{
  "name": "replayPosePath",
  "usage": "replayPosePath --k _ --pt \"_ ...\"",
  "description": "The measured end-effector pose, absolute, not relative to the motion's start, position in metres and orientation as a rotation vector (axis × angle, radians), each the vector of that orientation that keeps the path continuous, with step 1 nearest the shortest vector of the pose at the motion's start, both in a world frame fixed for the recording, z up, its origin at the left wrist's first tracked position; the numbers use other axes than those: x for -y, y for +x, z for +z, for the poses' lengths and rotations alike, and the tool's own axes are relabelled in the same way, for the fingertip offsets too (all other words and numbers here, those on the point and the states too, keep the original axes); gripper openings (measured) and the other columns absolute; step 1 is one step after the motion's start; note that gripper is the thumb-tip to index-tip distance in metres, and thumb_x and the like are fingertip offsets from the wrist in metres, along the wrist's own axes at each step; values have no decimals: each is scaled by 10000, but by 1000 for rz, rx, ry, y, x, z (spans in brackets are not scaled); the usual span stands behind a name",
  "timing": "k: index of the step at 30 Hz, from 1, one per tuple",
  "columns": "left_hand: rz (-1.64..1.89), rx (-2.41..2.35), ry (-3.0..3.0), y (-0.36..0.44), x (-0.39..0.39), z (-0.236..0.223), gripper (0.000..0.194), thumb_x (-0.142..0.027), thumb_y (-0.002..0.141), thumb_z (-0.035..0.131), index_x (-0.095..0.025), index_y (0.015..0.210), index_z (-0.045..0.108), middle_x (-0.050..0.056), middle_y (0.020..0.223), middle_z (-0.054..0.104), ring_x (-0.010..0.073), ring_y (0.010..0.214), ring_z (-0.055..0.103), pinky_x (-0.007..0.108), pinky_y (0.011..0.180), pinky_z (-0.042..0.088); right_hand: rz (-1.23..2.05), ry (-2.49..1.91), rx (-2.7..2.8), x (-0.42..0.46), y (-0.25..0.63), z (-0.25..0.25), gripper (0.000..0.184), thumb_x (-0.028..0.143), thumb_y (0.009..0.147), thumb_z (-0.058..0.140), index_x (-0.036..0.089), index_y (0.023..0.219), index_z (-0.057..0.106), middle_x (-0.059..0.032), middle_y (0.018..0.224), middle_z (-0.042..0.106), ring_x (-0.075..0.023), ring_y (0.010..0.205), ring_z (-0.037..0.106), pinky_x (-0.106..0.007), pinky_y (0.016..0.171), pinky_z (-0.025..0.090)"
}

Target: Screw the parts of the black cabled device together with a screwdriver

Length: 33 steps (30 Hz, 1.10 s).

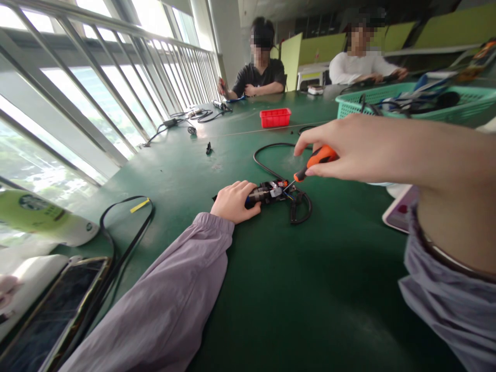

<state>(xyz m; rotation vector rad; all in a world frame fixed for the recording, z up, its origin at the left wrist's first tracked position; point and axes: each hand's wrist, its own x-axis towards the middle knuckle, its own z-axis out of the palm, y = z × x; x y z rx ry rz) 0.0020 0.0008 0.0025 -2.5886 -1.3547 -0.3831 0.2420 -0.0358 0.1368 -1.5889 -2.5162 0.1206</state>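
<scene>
My left hand (237, 202) is wrapped around one end of an opened corded device (271, 191) lying on the green table (287, 289). Its inner parts, small coloured wires and a dark cylindrical body show; I cannot tell its exact kind. An orange and black screwdriver (320, 156) is in my right hand (337, 147), its handle between thumb and fingers. The shaft slants down to the left, and its tip is at the device's exposed right end; whether it touches a screw is too small to tell. A black cable (267, 150) curves behind the device.
Beyond stand a red tray (275, 118) and a green basket (418, 106) of cables and tools. A small black part (208, 149) lies left. Nearer are a phone (58, 315), a black strap (149, 217) and a bottle (42, 217). Two people sit across the table; a railing runs left.
</scene>
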Motion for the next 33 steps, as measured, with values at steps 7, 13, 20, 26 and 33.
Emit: replayPosePath --k 7,13,20,26,33 --pt "-373 1353 -2584 3 0 4 365 -390 776 472 -199 1073 565 44 982 645 216 913 588 324 767 462 146 -1687 2505 37 237 136 394 548 786 461 274 1011 635 -39 694 656 -211 583 582 -340 547 380" --pt "-368 1367 -2585 3 0 4 353 -388 777 477 -213 1070 568 41 991 644 210 919 587 315 769 459 51 -1590 2571 30 240 135 421 454 707 576 331 1110 593 -28 852 683 -221 627 594 -348 556 398" --pt "-378 1349 -2584 2 -1 2 362 -399 781 472 -206 1072 565 42 986 645 213 913 588 315 757 456 133 -1726 2482 39 233 134 451 578 817 385 243 957 653 -31 568 598 -190 521 556 -327 532 370" --pt "-388 1346 -2586 3 -1 2 358 -388 776 480 -202 1069 563 44 986 645 214 910 588 318 754 456 79 -1585 2531 35 231 135 411 472 757 533 274 1113 588 -35 731 660 -203 608 572 -317 556 352" --pt "-384 1327 -2590 2 0 3 358 -403 801 459 -191 1072 557 49 974 641 214 900 587 321 746 459 48 -1518 2521 40 226 134 279 426 778 518 253 965 632 -27 719 653 -179 594 554 -296 550 318"
